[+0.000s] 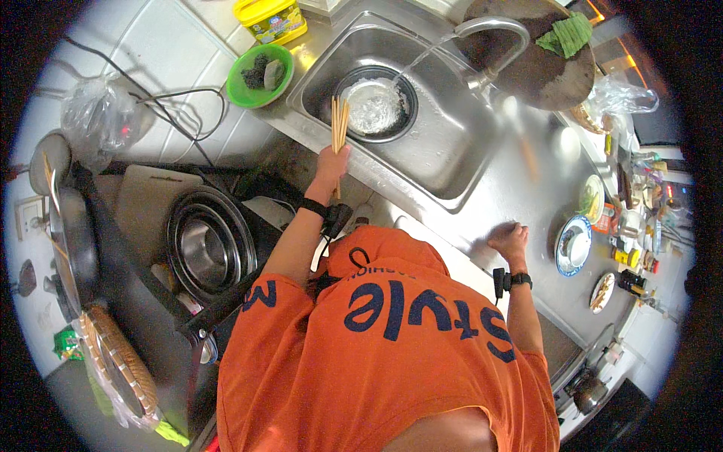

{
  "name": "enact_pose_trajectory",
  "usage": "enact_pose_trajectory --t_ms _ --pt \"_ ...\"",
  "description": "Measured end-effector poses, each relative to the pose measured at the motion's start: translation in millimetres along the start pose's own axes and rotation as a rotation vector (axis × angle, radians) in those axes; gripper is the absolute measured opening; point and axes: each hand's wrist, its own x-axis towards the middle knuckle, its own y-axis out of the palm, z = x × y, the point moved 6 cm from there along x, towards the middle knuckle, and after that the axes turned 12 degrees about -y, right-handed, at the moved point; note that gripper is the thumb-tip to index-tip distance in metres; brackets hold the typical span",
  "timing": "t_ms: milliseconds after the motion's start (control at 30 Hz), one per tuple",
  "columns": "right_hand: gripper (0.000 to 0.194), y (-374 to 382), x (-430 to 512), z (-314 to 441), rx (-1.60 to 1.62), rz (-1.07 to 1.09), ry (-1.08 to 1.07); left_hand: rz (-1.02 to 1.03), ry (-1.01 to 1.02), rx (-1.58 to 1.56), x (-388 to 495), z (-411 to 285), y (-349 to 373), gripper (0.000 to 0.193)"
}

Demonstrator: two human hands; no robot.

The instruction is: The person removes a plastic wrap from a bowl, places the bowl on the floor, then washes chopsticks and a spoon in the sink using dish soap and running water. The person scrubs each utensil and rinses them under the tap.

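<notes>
My left hand point(331, 165) is closed around a bundle of wooden chopsticks point(339, 121). Their upper ends reach over the near rim of the stainless steel sink point(452, 152). Inside the sink stands a dark round pot point(408, 121) of churning water. A stream runs into it from the curved metal faucet point(502, 22). My right hand point(511, 243) is at the steel countertop point(480, 209), right of the sink, thumb and fingers apart with nothing visible in them. Whether it presses on the surface is unclear.
A green bowl point(234, 93) with dark pieces and a yellow tub point(277, 22) stand left of the sink. A large round board point(553, 85) lies behind the faucet. Rightward are a blue-rimmed dish point(559, 254) and a small plate point(599, 302). Nested metal pots point(181, 243) sit at left.
</notes>
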Motion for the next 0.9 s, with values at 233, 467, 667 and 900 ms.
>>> enact_pose_trajectory --t_ms 233,467,667,900 --pt "0.102 -15.5 -1.0 13.1 -0.003 -0.016 0.034 0.363 -0.001 -0.541 -25.7 -42.3 44.4 0.029" --pt "0.053 -80.8 12.7 158.4 0.797 -0.184 -0.315 0.457 -0.163 -0.843 -55.2 -75.3 77.9 0.029" --pt "0.051 -92.4 20.3 316.7 1.423 0.372 -0.415 0.233 0.01 -0.71 -84.2 -91.2 102.9 0.038" --pt "0.059 -45.3 13.7 371.5 1.989 0.556 0.063 -0.017 0.23 -0.647 -85.0 -78.1 91.0 0.032"
